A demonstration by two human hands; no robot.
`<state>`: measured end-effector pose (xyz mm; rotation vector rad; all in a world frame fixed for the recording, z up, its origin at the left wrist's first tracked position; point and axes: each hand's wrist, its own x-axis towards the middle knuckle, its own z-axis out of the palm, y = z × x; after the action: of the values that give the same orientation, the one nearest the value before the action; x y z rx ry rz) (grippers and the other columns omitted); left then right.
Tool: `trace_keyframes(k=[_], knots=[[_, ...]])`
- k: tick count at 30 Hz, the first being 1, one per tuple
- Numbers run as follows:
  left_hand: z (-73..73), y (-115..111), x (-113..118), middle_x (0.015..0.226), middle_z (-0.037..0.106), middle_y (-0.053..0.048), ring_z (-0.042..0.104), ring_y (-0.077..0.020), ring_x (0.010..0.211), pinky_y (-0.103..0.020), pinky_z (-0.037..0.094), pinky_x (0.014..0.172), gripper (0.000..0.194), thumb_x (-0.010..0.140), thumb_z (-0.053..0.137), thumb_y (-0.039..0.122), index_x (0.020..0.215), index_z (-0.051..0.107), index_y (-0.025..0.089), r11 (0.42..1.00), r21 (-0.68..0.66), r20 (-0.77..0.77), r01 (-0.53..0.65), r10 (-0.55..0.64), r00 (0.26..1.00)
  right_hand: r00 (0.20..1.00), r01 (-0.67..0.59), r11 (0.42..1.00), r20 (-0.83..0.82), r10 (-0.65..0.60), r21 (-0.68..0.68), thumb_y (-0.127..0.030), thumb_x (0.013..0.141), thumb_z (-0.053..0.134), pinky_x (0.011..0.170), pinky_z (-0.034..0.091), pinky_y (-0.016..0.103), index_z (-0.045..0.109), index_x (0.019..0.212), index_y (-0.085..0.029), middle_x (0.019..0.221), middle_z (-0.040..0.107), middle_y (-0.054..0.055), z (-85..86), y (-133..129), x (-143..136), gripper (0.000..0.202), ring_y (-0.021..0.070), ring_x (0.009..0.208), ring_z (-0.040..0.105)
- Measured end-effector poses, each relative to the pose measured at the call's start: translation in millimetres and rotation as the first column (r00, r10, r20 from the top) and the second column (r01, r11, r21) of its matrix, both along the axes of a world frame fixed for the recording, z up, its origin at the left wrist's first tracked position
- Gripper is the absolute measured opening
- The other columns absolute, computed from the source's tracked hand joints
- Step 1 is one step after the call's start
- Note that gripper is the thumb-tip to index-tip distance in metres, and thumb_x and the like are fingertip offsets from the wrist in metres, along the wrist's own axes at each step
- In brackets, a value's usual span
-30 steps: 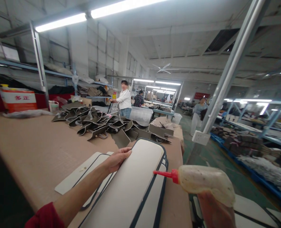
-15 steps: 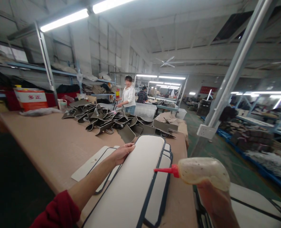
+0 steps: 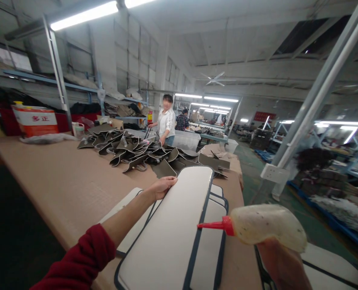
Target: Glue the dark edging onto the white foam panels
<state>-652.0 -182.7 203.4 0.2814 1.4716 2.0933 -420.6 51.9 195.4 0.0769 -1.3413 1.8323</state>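
A long cream panel (image 3: 169,225) with rounded corners and dark navy edging is held up at a slant in front of me. My left hand (image 3: 163,187) pinches its upper left edge between thumb and fingers. My right hand (image 3: 280,257) is wrapped round a cloudy squeeze bottle (image 3: 266,225) lying sideways, its red nozzle (image 3: 213,225) pointing left. The nozzle tip is at the panel's right edge, along the dark border. Beneath lie more edged cream panels (image 3: 211,237), partly covered by the held one. Much of my right hand is hidden behind the bottle.
A brown-covered table (image 3: 76,173) carries a heap of dark olive pieces (image 3: 142,149) at its far end. An orange-and-white can (image 3: 35,119) stands far left. A metal post (image 3: 315,84) with a socket box rises at right. A co-worker (image 3: 167,121) stands beyond the heap.
The bottle tip has moved down along the panel's right edge. The panel's near end has come further into view. The co-worker's arm now reaches toward the heap.
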Motion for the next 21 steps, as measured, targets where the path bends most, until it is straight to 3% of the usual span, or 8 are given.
trace_keyframes(k=[5, 10, 14, 18, 21], knots=[[3.8, -3.7, -15.2, 0.054, 0.063, 0.002, 0.056, -0.0084, 0.043, -0.018, 0.047, 0.045, 0.024, 0.073, 0.081, 0.016, 0.066, 0.059, 0.013, 1.000, -0.020, -0.004, 0.017, -0.017, 1.000, 1.000, 0.001, 1.000, 0.020, -0.001, 0.006, -0.038, 0.054, 0.090, 0.068, 0.061, 0.044, 0.068, 0.115, -0.027, 0.093, 0.074, 0.010, 5.6, -10.2, -9.7, 0.066, 0.0278, 0.071, 0.071], [7.7, -5.8, -29.0, 0.049, 0.058, 0.003, 0.053, -0.0079, 0.040, -0.018, 0.045, 0.043, 0.030, 0.074, 0.080, 0.016, 0.061, 0.054, 0.015, 0.999, -0.035, -0.013, 0.031, -0.032, 0.999, 0.995, -0.071, 0.996, 0.067, 0.067, 0.062, -0.037, 0.059, 0.087, 0.081, 0.058, 0.056, 0.070, 0.113, -0.027, 0.094, 0.074, 0.012, 0.0, -8.1, -15.2, 0.058, 0.0325, 0.080, 0.072], [9.6, -7.8, -40.5, 0.047, 0.057, 0.004, 0.053, -0.0079, 0.041, -0.018, 0.044, 0.044, 0.034, 0.073, 0.081, 0.017, 0.058, 0.051, 0.015, 0.998, -0.041, -0.025, 0.056, -0.057, 0.998, 0.998, -0.027, 0.999, 0.053, 0.026, 0.026, -0.038, 0.055, 0.090, 0.076, 0.060, 0.050, 0.072, 0.107, -0.027, 0.089, 0.074, 0.009, -0.8, -18.6, -18.2, 0.056, 0.0292, 0.071, 0.071], [10.2, -9.1, -52.2, 0.048, 0.058, 0.003, 0.051, -0.0072, 0.039, -0.018, 0.043, 0.044, 0.033, 0.074, 0.080, 0.017, 0.057, 0.052, 0.015, 0.995, -0.049, -0.035, 0.082, -0.083, 0.996, 0.999, -0.019, 0.999, 0.027, 0.017, 0.048, -0.042, 0.053, 0.091, 0.064, 0.061, 0.042, 0.073, 0.100, -0.027, 0.067, 0.068, 0.002, 4.7, -30.3, -21.5, 0.052, 0.0230, 0.057, 0.066], [9.7, -8.8, -60.9, 0.049, 0.058, 0.002, 0.051, -0.0077, 0.040, -0.019, 0.043, 0.045, 0.030, 0.074, 0.079, 0.015, 0.058, 0.054, 0.014, 0.995, -0.051, -0.038, 0.090, -0.092, 0.995, 0.999, -0.033, 0.996, 0.031, 0.031, 0.080, -0.043, 0.054, 0.090, 0.062, 0.061, 0.044, 0.073, 0.099, -0.027, 0.067, 0.068, 0.004, 3.1, -30.3, -22.7, 0.050, 0.0243, 0.056, 0.066]])
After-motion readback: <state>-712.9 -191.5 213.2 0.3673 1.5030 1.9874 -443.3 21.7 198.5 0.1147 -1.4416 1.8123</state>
